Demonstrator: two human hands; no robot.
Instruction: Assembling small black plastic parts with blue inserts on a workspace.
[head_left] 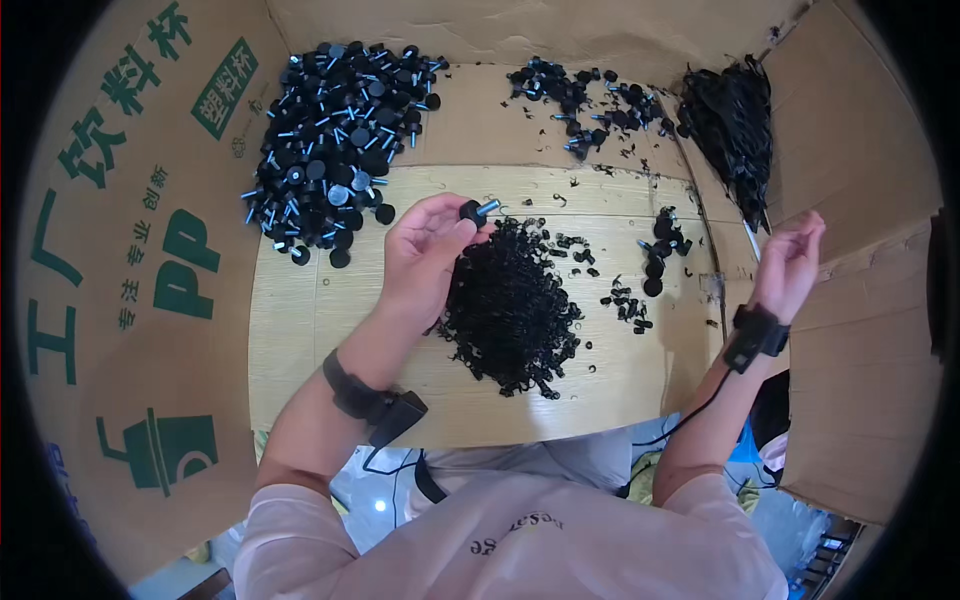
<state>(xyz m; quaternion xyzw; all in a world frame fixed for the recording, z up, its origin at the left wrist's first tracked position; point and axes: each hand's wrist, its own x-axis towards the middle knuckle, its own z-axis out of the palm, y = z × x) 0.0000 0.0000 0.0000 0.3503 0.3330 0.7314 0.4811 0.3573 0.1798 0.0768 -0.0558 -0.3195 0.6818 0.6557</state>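
My left hand point(428, 255) is closed, pinching a bolt with a round black head point(474, 213) between thumb and fingers. Its bare metal shank points up to the right. Just beyond those fingers lies a dense heap of small black rubbery pieces point(510, 310), with loose bits around its edge. My right hand point(790, 262) is raised at the right side, fingers bunched together; whatever they hold, if anything, is hidden. Beyond it, a bundle of thin black strips point(735, 135) rests against the box wall.
A big pile of black-headed bolts point(335, 150) covers the table's far left. Smaller bolts and scraps point(570, 95) lie at the far right. A few black knobs point(655, 265) sit nearer. Cardboard walls point(120, 300) enclose the wooden table point(340, 390). Each wrist wears a strapped device with a cable.
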